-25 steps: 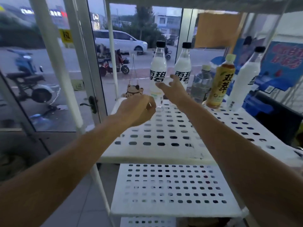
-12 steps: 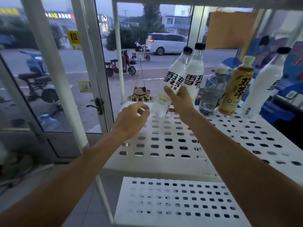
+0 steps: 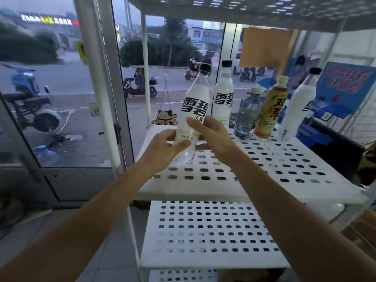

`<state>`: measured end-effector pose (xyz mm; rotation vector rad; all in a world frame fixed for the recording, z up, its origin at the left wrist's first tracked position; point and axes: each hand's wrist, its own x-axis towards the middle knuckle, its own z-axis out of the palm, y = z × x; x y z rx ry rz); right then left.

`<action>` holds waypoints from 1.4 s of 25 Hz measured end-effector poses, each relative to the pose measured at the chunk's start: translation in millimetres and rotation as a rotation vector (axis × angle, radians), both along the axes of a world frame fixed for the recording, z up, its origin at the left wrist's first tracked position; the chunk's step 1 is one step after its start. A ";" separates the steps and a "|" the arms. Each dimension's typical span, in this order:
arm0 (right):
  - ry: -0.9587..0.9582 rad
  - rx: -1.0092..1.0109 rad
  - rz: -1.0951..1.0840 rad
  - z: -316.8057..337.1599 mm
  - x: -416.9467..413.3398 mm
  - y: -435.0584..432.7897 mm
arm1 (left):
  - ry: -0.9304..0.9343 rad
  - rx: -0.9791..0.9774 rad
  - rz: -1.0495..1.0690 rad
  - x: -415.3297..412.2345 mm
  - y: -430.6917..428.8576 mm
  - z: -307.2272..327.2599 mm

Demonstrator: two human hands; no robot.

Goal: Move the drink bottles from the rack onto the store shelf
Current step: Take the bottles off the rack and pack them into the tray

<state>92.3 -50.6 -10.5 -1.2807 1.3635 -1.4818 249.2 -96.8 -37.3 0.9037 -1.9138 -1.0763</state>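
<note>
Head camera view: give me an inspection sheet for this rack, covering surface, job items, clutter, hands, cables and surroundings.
Surface: white perforated rack shelf, with a lower tier beneath.
Job's things: tilted white bottle, held; upright white bottle, water bottle, tea bottle and far-right white bottle standing along the shelf's back.
Clutter: nothing seen.
Hands: left hand grips the tilted bottle low; right hand grips its middle.
Cables: nothing seen.
Surroundings: glass door at left, scooter parked outside, cat sign hanging behind the rack.
</note>
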 end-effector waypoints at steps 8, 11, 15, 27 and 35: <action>0.016 -0.011 -0.058 21.1 -7.7 61.8 | 0.098 0.120 -0.061 -3.6 50.1 14.3; 0.045 -0.019 -0.053 24.3 -21.7 92.3 | 0.083 0.129 -0.110 -16.7 77.3 16.5; 0.022 -0.053 -0.134 10.9 -49.0 142.2 | 0.091 0.153 -0.165 -45.9 123.0 13.2; -0.002 -0.091 -0.539 -56.4 -145.4 384.8 | 0.015 0.256 -0.457 -170.4 325.6 -41.9; -0.155 0.019 -0.780 -134.3 -178.1 505.6 | -0.104 0.354 -0.602 -220.9 436.8 -116.0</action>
